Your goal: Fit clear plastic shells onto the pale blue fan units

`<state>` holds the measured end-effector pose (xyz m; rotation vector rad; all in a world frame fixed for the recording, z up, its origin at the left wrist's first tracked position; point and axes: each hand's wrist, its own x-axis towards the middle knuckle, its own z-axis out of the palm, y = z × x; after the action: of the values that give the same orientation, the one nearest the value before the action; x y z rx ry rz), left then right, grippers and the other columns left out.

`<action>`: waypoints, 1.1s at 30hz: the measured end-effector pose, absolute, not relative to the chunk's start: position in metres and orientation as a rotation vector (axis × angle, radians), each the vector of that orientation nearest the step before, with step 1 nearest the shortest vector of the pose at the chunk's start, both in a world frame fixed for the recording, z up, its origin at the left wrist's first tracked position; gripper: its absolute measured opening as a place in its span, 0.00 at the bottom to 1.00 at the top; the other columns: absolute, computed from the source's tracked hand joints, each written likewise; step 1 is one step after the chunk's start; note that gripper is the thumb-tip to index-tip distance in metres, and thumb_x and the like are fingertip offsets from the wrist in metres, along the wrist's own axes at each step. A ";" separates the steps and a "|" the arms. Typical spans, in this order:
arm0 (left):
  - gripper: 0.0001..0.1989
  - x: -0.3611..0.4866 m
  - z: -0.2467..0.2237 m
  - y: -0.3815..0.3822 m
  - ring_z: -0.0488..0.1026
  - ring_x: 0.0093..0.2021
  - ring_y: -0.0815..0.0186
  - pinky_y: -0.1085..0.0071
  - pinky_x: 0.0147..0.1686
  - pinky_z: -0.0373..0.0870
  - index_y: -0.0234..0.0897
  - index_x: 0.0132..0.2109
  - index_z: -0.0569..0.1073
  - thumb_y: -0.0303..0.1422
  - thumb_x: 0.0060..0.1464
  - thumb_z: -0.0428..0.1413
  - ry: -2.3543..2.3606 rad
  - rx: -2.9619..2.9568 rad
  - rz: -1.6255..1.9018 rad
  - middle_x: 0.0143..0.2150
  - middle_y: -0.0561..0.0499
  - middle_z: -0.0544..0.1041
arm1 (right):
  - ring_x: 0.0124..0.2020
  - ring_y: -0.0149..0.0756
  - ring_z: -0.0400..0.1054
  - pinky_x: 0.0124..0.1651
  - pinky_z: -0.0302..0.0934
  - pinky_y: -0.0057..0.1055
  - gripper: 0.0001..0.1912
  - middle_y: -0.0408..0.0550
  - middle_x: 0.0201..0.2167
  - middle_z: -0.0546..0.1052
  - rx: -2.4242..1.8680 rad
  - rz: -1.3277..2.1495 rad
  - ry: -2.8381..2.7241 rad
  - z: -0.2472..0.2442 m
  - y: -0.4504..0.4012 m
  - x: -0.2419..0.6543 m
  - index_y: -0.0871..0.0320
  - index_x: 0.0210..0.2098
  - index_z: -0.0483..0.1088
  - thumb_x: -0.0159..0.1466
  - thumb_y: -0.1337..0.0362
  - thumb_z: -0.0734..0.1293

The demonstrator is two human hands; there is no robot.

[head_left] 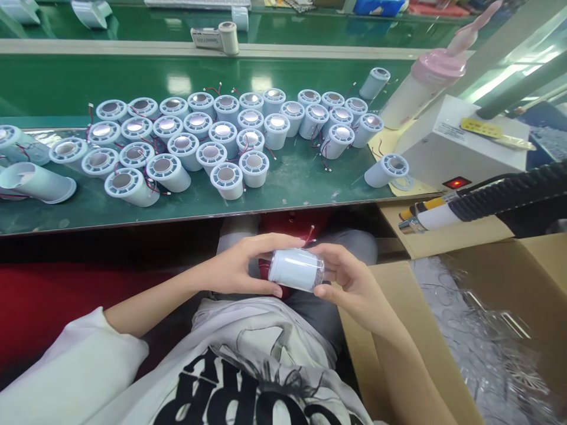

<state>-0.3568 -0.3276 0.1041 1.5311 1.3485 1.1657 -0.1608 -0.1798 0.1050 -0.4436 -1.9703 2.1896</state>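
Hard to see what most of the fingers are up to, tbh: the far side of the cylinder (296,270) blocks the left hand's (239,264) fingertips, and the right hand's (349,284) inner fingers are half tucked behind its end. Glare washes out part of its pale blue side too. Red wires (311,234) poke up just beyond it, but I can't tell where they attach.

The cylinder's lying on its side between the two hands, gripped by both: left thumb and fingers wrap one end, right thumb and fingers pinch the clear end.

Right of the right hand there's a cardboard box (384,301) with a heap of clear plastic pieces (487,348) in it, cut off by the frame so no idea how many. Well beyond that hand, a pink-capped bottle (401,97) leans; its contents are tough to make out. More cylinders (224,137) crowd the bench (292,177) past both hands.
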 end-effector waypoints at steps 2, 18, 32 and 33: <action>0.38 -0.357 0.104 -0.328 0.64 0.63 0.55 0.59 0.62 0.61 0.44 0.64 0.62 0.32 0.47 0.65 1.349 1.550 1.151 0.63 0.42 0.66 | 0.43 0.32 0.70 0.42 0.69 0.26 0.20 0.45 0.46 0.73 -0.502 2.256 -1.920 0.106 -0.181 -0.161 0.50 0.48 0.66 0.58 0.61 0.73; 0.36 -0.358 0.109 -0.328 0.63 0.63 0.56 0.62 0.62 0.61 0.42 0.64 0.61 0.31 0.48 0.64 1.341 1.619 1.111 0.64 0.42 0.65 | 0.22 0.33 0.73 0.22 0.68 0.25 0.24 0.42 0.23 0.76 -0.838 2.590 -1.571 0.094 -0.189 -0.169 0.57 0.38 0.62 0.56 0.44 0.69; 0.37 -0.357 0.103 -0.327 0.60 0.65 0.54 0.60 0.60 0.64 0.46 0.63 0.62 0.28 0.47 0.64 1.209 1.376 1.202 0.66 0.43 0.62 | 0.13 0.28 0.66 0.12 0.58 0.18 0.34 0.46 0.17 0.73 -1.004 2.935 -1.336 0.099 -0.194 -0.182 0.62 0.32 0.70 0.60 0.36 0.55; 0.37 -0.357 0.103 -0.327 0.60 0.65 0.54 0.59 0.60 0.64 0.46 0.63 0.62 0.28 0.47 0.64 1.211 1.388 1.203 0.65 0.43 0.62 | 0.12 0.27 0.66 0.12 0.58 0.18 0.35 0.47 0.16 0.73 -1.034 2.960 -1.310 0.100 -0.194 -0.182 0.63 0.31 0.71 0.63 0.37 0.51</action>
<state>-0.3574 -0.3268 0.1025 1.3877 1.2105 1.2032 -0.1820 -0.1939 0.0999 -1.0336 -1.3103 2.9596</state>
